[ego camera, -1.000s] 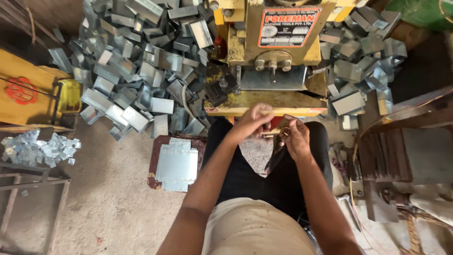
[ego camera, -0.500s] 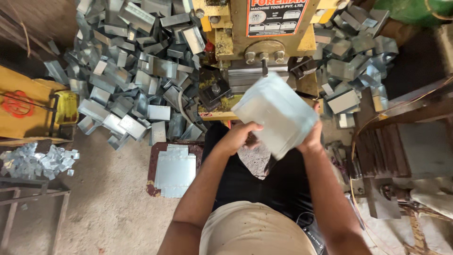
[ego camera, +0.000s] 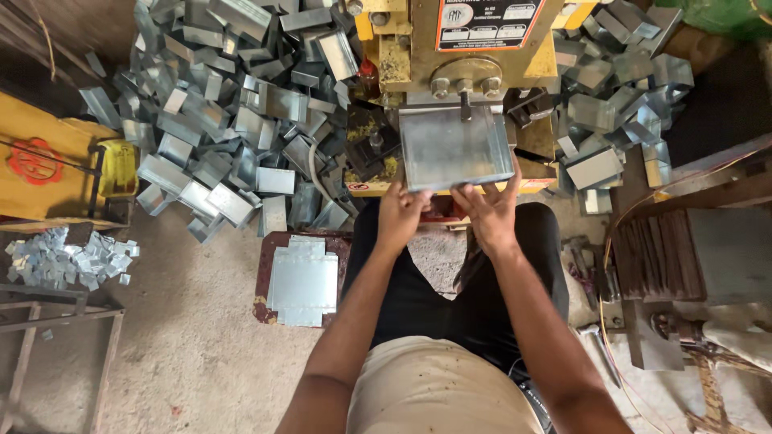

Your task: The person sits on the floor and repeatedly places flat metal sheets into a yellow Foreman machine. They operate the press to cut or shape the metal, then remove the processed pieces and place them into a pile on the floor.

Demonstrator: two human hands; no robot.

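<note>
A grey metal sheet (ego camera: 454, 146) with folded side edges lies flat on the bed of a yellow press machine (ego camera: 466, 48), under its ram. My left hand (ego camera: 400, 215) grips the sheet's near left edge. My right hand (ego camera: 489, 210) holds the near right edge, fingers spread along it. Both forearms reach forward over my black-trousered lap.
A big heap of folded metal boxes (ego camera: 233, 104) fills the floor left of the machine, with more boxes (ego camera: 619, 88) to its right. A stack of flat cut blanks (ego camera: 303, 281) rests on a red stand by my left knee. Small scrap offcuts (ego camera: 68, 257) lie far left.
My hands were together near my lap, then lifted the sheet tilted in the air. Now it lies flat on the press bed, pushed under the ram.
</note>
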